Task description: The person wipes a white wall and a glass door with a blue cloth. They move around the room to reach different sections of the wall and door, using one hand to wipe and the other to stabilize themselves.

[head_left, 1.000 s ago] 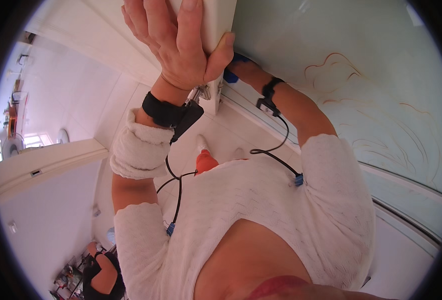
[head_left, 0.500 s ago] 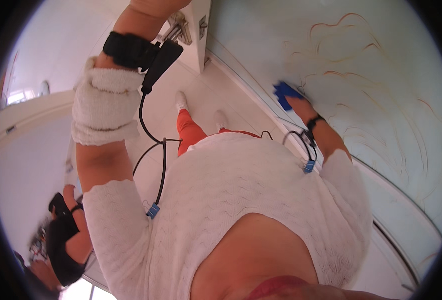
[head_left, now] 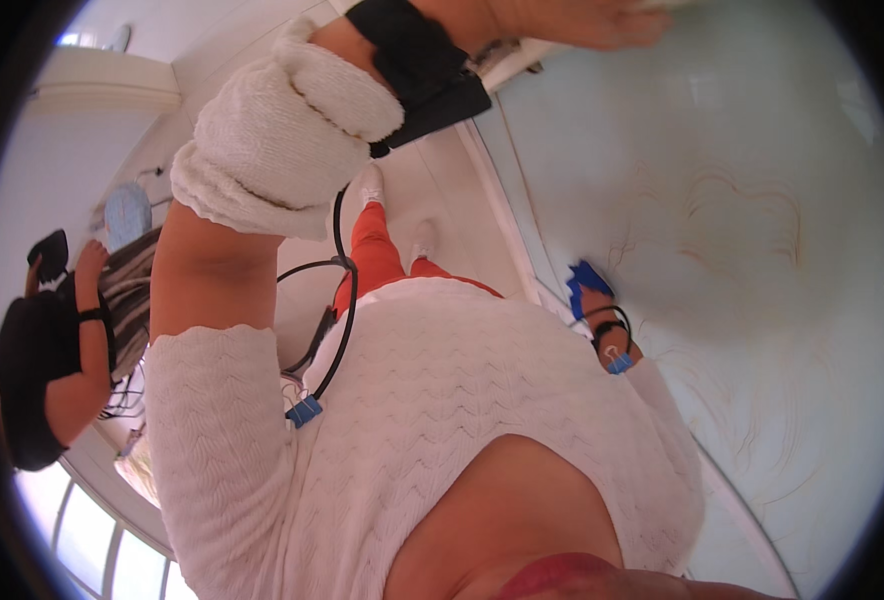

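Note:
My left hand (head_left: 602, 22) reaches across the top of the view to the upper part of a pale, glossy panel (head_left: 652, 130). Its fingers are bent together, and a whitish bit shows at their tips, too cut off and blurred to name. Lower down, my right hand (head_left: 596, 302) is closed on a blue cloth (head_left: 590, 275) near the panel's left edge; the cloth hides part of the fingers. Faint brownish, curved lines (head_left: 742, 190) mark the panel's surface, fainter ones lower down.
Black cables (head_left: 340, 320) run along my left side, held by a blue binder clip (head_left: 304, 411); another blue clip (head_left: 618, 361) sits by my right arm. At the left stands another person (head_left: 42, 350) in black. A light-coloured frame (head_left: 507, 200) borders the panel.
My left hand has swung right from beside the door handle to over the panel. My right hand and the blue cloth have shifted down. The panel's lines look fainter and fewer.

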